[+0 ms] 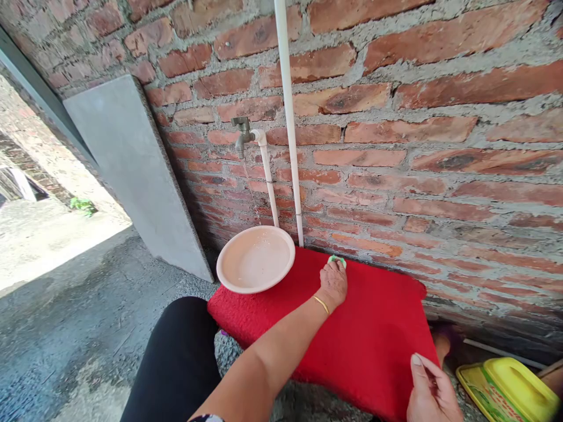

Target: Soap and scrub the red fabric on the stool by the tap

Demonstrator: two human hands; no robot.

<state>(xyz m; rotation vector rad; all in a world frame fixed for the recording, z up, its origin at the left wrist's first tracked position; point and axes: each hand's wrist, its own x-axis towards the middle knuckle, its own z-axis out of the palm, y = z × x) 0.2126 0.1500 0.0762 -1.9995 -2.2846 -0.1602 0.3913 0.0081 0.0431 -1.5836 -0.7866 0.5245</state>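
My left hand, with a gold bangle at the wrist, reaches across the red cloth spread over a low bench. Its fingers are closed on a small green-and-white object, mostly covered by the hand; I cannot tell its exact kind. Near the cloth's front right edge is my right hand, thumb and bent fingers drawn together. Whether anything sits between them is hidden. A pale pink basin rests on the left back corner of the cloth, with water inside. Above it, a thin stream falls from a metal tap.
Behind the bench rises a brick wall with white pipes. A grey slab leans against it at left. A yellow container stands on the lower right. My black-trousered leg is left of the bench.
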